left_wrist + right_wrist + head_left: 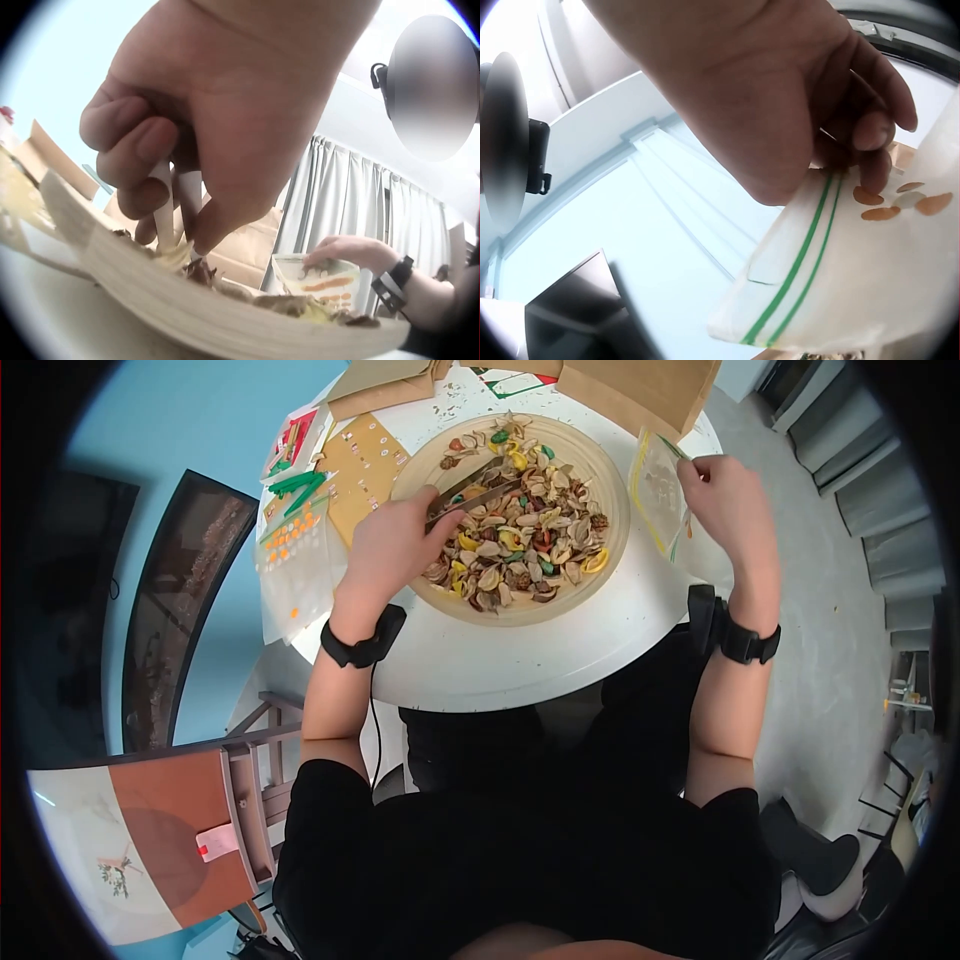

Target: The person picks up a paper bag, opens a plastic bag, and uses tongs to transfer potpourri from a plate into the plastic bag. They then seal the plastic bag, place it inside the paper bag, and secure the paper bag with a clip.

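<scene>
My left hand (395,545) grips a pair of tongs (490,496), their two arms spread apart and their tips over the dried mix. This potpourri (520,525) of pale petals, pods and yellow, green and red bits fills a shallow, pale round bowl (618,510). In the left wrist view, thumb and fingers close around the tongs (163,214) just above the bowl's rim. Beyond the bowl's right side, my right hand (732,505) pinches the top edge of a clear zip bag (655,490). Green stripes and orange spots mark the bag (855,277) in the right wrist view.
A brown paper bag (640,395) lies behind the bowl, with a cardboard box (380,388) at back left. Left of the bowl are a spotted kraft bag (362,475), green strips (300,485) and another clear bag (295,575). The white round table's front edge (480,700) is near my lap.
</scene>
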Tool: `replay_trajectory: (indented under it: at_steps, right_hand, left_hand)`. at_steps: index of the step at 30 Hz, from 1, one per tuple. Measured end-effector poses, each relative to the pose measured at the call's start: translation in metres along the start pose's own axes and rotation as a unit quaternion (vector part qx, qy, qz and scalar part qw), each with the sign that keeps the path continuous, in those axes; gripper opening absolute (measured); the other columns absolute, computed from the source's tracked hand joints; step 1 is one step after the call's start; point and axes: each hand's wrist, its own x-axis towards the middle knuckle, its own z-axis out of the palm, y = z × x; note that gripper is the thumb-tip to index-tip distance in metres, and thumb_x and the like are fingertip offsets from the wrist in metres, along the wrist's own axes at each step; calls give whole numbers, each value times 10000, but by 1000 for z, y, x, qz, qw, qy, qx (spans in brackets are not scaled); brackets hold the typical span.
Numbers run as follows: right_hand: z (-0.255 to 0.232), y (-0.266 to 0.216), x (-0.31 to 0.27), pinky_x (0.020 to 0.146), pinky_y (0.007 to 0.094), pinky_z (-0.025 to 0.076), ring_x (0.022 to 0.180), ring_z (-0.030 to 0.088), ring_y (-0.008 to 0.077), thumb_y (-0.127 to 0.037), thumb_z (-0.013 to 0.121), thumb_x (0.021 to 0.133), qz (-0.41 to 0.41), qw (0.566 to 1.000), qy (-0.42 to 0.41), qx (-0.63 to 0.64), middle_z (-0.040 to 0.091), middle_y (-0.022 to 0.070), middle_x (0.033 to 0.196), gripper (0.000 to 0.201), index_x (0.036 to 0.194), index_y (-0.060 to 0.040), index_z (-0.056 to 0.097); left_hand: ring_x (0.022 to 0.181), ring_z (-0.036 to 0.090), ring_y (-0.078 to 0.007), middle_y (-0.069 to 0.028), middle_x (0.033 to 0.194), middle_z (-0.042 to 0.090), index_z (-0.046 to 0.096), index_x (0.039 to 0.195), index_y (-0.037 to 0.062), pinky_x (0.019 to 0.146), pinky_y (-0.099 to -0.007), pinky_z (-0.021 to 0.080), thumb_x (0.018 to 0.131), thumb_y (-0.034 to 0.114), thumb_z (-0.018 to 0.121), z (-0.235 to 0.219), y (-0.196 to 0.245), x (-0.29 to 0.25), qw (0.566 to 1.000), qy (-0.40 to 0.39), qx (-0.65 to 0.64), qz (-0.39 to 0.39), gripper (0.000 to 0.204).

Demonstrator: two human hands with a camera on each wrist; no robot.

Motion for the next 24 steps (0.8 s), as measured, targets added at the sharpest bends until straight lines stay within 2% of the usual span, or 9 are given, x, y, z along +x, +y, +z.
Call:
replay_trajectory:
  at_steps: [2,5,8,9,12,15,18,21,24]
  right_hand:
    - [3,0,-5,674,399,547,663,682,344,-292,576,901,-9,1000,11,8,690,171,679,330,864,-36,781]
    - [0,-3,-6,644,386,540,599,675,312,-277,575,916,-9,999,15,39,667,150,620,325,844,-31,775]
    - [2,-5,-4,619,374,532,549,664,279,-276,568,930,-15,998,28,62,644,132,574,334,826,-30,769]
    - [8,-3,-2,615,371,530,539,661,271,-277,565,933,-24,997,31,66,637,127,564,338,823,-30,767]
    - [11,-8,0,611,369,530,529,658,260,-280,561,937,-25,998,19,63,626,116,543,343,815,-30,762]
    - [11,-11,2,617,366,535,531,661,251,-282,558,938,-19,998,5,55,631,110,547,346,807,-33,759]
    - [16,-11,3,624,360,541,537,666,243,-283,556,939,-15,998,3,64,646,109,565,347,799,-37,757]
    - [14,-16,3,635,354,549,548,676,238,-280,555,938,-6,998,-14,56,665,109,589,340,816,-47,770]
    - [13,-17,0,652,351,560,564,690,234,-284,561,938,-3,999,-20,41,678,113,607,332,869,-55,791]
  left_hand:
    - [778,701,-397,-189,741,697,712,994,26,699,-456,552,971,408,649,-8,-7,2,1000,-26,-9,-9,387]
    - [775,696,-401,-208,756,700,717,1014,8,694,-451,543,965,419,660,-22,-10,6,997,31,-64,-9,417]
    - [813,701,-376,-219,885,727,714,1119,-2,755,-401,536,959,402,699,-21,-11,35,993,75,-76,-51,435]
    - [817,716,-333,-217,889,730,703,1165,0,761,-376,537,955,383,709,-10,-18,49,994,102,-37,-16,437]
    - [810,716,-298,-205,880,731,680,1196,-4,756,-365,535,955,374,712,3,-22,65,995,35,-90,-4,449]
    - [804,715,-353,-212,822,718,687,1199,16,755,-403,540,948,397,689,-5,-14,63,995,-27,-92,-4,457]
    - [810,713,-345,-206,834,719,694,1208,45,743,-406,536,944,379,698,-16,-13,53,992,-94,-80,2,426]
    - [743,668,-289,-186,845,706,660,1173,14,707,-380,509,974,333,696,-6,-27,47,990,-90,-95,56,378]
    - [722,663,-324,-192,818,694,652,1127,8,693,-393,505,974,297,689,-4,-17,45,990,-88,-80,79,330]
